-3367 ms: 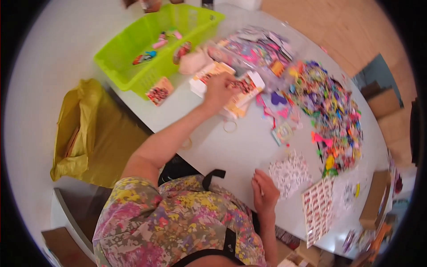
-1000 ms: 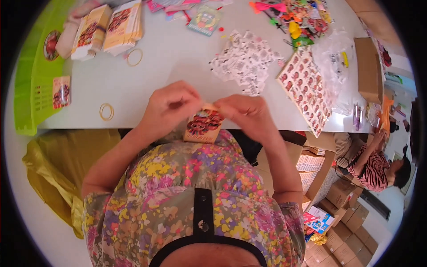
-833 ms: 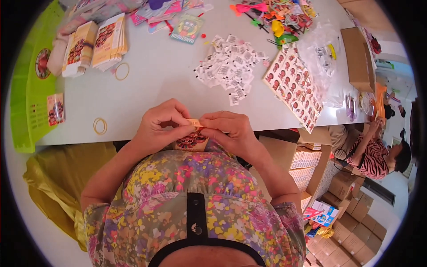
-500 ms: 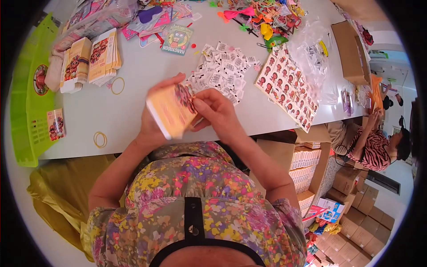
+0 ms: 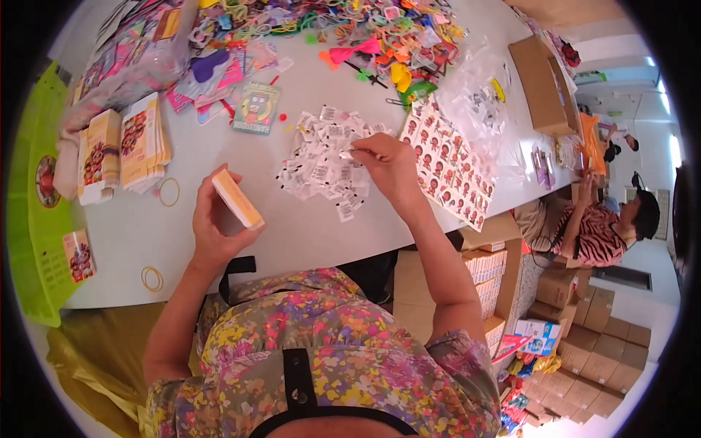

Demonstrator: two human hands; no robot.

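My left hand (image 5: 207, 235) is closed round a small yellow-and-white cardboard box (image 5: 238, 201), held tilted just above the table, with its narrow side showing. Over the right side of a pile of small white printed sachets (image 5: 319, 159), my right hand (image 5: 391, 166) has thumb and fingers pinched together. A small white sachet (image 5: 347, 154) shows at the fingertips. Right of that hand lies a sheet of character stickers (image 5: 454, 171). Yellow rubber bands (image 5: 152, 279) rest on the table to the left of my left hand.
Stacks of flat printed boxes (image 5: 144, 142) stand at the left by a green plastic basket (image 5: 36, 255). Colourful trinkets (image 5: 394, 36) heap up at the back. An open carton (image 5: 496, 263) of boxes sits below the table edge. Another person (image 5: 599, 226) works at the right.
My right hand has left the box and reached away to the sachet pile. My left hand has moved left and turned the box. The view has shifted somewhat.
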